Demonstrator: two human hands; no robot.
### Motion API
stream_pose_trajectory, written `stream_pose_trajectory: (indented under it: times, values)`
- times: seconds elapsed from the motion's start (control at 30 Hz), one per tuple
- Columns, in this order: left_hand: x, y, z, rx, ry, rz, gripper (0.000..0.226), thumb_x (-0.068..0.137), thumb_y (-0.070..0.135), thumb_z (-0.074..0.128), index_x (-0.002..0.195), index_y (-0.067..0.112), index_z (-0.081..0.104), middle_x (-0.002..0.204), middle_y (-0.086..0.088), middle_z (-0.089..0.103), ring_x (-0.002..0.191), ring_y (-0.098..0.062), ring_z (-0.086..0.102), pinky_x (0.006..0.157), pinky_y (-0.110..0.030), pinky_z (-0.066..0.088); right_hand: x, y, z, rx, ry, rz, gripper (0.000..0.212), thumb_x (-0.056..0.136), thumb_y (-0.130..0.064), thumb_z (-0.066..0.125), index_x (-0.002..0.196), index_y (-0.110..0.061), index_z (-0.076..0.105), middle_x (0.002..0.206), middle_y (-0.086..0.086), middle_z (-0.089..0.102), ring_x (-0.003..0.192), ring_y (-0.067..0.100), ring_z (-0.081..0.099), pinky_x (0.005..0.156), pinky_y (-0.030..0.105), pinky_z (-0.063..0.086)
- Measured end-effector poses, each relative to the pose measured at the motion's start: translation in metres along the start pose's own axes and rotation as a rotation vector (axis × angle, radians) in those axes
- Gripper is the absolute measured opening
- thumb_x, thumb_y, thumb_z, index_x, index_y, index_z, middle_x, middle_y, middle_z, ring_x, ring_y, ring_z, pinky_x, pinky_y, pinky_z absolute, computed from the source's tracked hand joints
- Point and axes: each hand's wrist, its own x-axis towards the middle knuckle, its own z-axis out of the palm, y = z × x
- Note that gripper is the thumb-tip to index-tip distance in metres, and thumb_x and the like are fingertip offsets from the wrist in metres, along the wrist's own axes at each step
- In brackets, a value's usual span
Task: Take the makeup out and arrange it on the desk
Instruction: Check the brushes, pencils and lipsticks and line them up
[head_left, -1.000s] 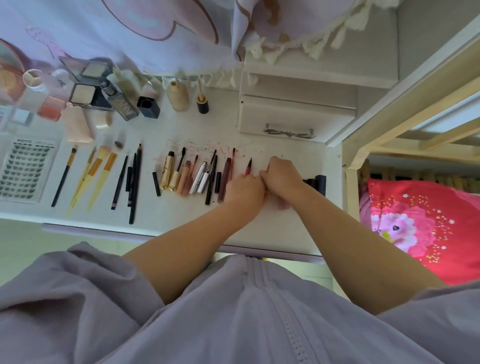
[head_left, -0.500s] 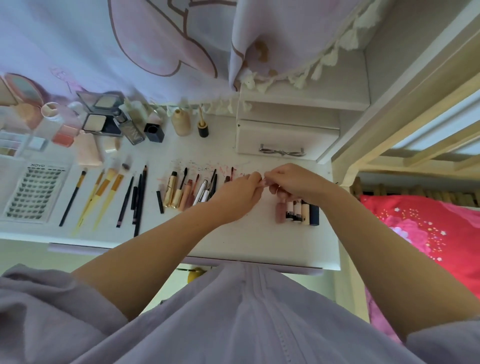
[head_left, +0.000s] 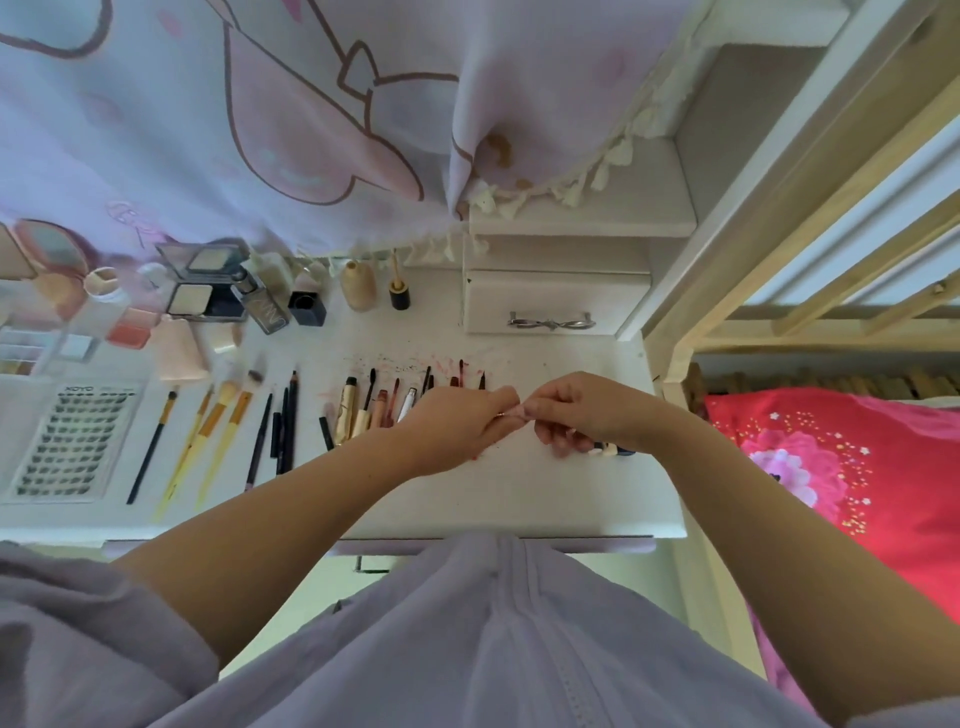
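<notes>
Two hands meeting above the right half of the white table (head_left: 519, 499). Left hand (head_left: 457, 423) and right hand (head_left: 587, 415) fingertip to fingertip, fingers curled, pinching something small between them; too small and too hidden to name. A thin ring visible on a left finger.

Makeup laid out across the table in rows, nearly all with long axes running from the near edge toward the back. Row of lip and eye sticks (head_left: 374, 410) just left of the left hand, side by side, dark tips pointing away toward the curtain (head_left: 234, 130), partly hidden behind the left wrist. Red and dark smudges on the table surface by their tips. Further left, brushes (head_left: 218, 431) with yellow handles, bristles toward the back, slightly fanned. Between them, dark pencils (head_left: 285, 421), parallel, same direction. Lash tray (head_left: 72, 441) at the far left, lying flat. Short lipsticks (head_left: 608, 451) peeking out under the right hand, lying beside each other. At the back, an open compact (head_left: 202, 291), a beige bottle (head_left: 358, 286) upright, a small drawer (head_left: 556, 304) with a bow-shaped handle.
</notes>
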Motion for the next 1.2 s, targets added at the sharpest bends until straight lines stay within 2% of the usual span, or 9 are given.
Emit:
stream_pose_trajectory:
  times: [0.17, 0.23, 0.33, 0.5, 0.67, 0.77, 0.93, 1.07, 1.2]
  values:
    - [0.007, -0.016, 0.015, -0.384, -0.105, -0.188, 0.022, 0.101, 0.031, 0.033, 0.113, 0.015, 0.041, 0.070, 0.002, 0.049, 0.055, -0.011, 0.044, 0.052, -0.027, 0.039, 0.006, 0.030, -0.010, 0.157, 0.084, 0.072, 0.026, 0.094, -0.032, 0.056, 0.105, -0.008, 0.057, 0.084, 0.005, 0.068, 0.061, 0.006, 0.062, 0.052, 0.016, 0.047]
    - [0.013, -0.022, 0.019, -0.490, -0.052, -0.295, 0.021, 0.102, 0.024, 0.031, 0.114, 0.011, 0.041, 0.069, 0.000, 0.047, 0.053, -0.012, 0.041, 0.049, -0.027, 0.038, 0.013, 0.046, -0.018, 0.255, 0.162, 0.097, 0.026, 0.095, -0.031, 0.055, 0.108, -0.009, 0.052, 0.092, 0.006, 0.070, 0.080, 0.015, 0.067, 0.064, 0.026, 0.053]
    - [0.032, -0.020, 0.019, -0.632, 0.044, -0.390, 0.019, 0.100, 0.022, 0.035, 0.112, 0.014, 0.048, 0.076, 0.004, 0.052, 0.058, -0.010, 0.045, 0.052, -0.020, 0.038, 0.028, 0.057, -0.020, 0.294, 0.255, 0.119, 0.026, 0.097, -0.033, 0.050, 0.112, -0.013, 0.047, 0.098, 0.000, 0.071, 0.088, 0.014, 0.066, 0.070, 0.028, 0.054]
    - [0.063, -0.015, 0.017, -0.581, 0.275, -0.404, 0.022, 0.093, 0.029, 0.054, 0.109, 0.021, 0.067, 0.102, 0.001, 0.059, 0.091, -0.014, 0.056, 0.079, -0.024, 0.042, 0.058, 0.063, -0.022, -0.013, 0.424, -0.009, 0.031, 0.099, -0.038, 0.040, 0.118, -0.018, 0.054, 0.121, -0.005, 0.057, 0.111, 0.010, 0.052, 0.093, 0.027, 0.040]
    - [0.085, -0.019, 0.026, -0.526, 0.331, -0.436, 0.019, 0.092, 0.030, 0.056, 0.098, 0.017, 0.069, 0.095, 0.001, 0.058, 0.084, -0.016, 0.058, 0.076, -0.030, 0.049, 0.093, 0.063, -0.019, -0.173, 0.558, -0.071, 0.026, 0.097, -0.032, 0.048, 0.112, -0.017, 0.061, 0.107, 0.004, 0.050, 0.083, 0.010, 0.050, 0.079, 0.019, 0.035]
    - [0.093, -0.024, 0.036, -0.472, 0.353, -0.426, 0.020, 0.092, 0.030, 0.055, 0.102, 0.016, 0.067, 0.102, 0.000, 0.061, 0.087, -0.014, 0.059, 0.076, -0.031, 0.049, 0.108, 0.063, -0.017, -0.250, 0.576, -0.095, 0.015, 0.095, -0.017, 0.049, 0.107, -0.010, 0.057, 0.100, 0.006, 0.049, 0.074, 0.016, 0.048, 0.075, 0.025, 0.041]
    - [0.100, -0.029, 0.050, -0.379, 0.346, -0.407, 0.024, 0.093, 0.029, 0.053, 0.109, 0.014, 0.063, 0.106, -0.003, 0.060, 0.093, -0.019, 0.057, 0.076, -0.033, 0.047, 0.119, 0.070, -0.016, -0.386, 0.516, -0.078, 0.020, 0.094, -0.011, 0.046, 0.112, -0.006, 0.054, 0.111, 0.014, 0.050, 0.086, 0.031, 0.056, 0.081, 0.039, 0.048]
    - [0.099, -0.029, 0.052, -0.387, 0.364, -0.453, 0.033, 0.091, 0.029, 0.057, 0.120, 0.015, 0.056, 0.112, -0.004, 0.060, 0.099, -0.021, 0.056, 0.083, -0.032, 0.045, 0.117, 0.075, -0.019, -0.346, 0.481, -0.084, 0.033, 0.093, -0.013, 0.050, 0.126, -0.008, 0.047, 0.117, 0.009, 0.049, 0.091, 0.018, 0.054, 0.084, 0.027, 0.044]
    - [0.083, -0.022, 0.052, -0.427, 0.384, -0.532, 0.048, 0.088, 0.031, 0.061, 0.131, 0.017, 0.044, 0.116, -0.003, 0.057, 0.105, -0.019, 0.052, 0.090, -0.033, 0.042, 0.101, 0.083, -0.038, -0.342, 0.446, -0.067, 0.039, 0.093, -0.018, 0.053, 0.130, -0.008, 0.044, 0.115, 0.007, 0.048, 0.092, 0.015, 0.052, 0.087, 0.026, 0.044]
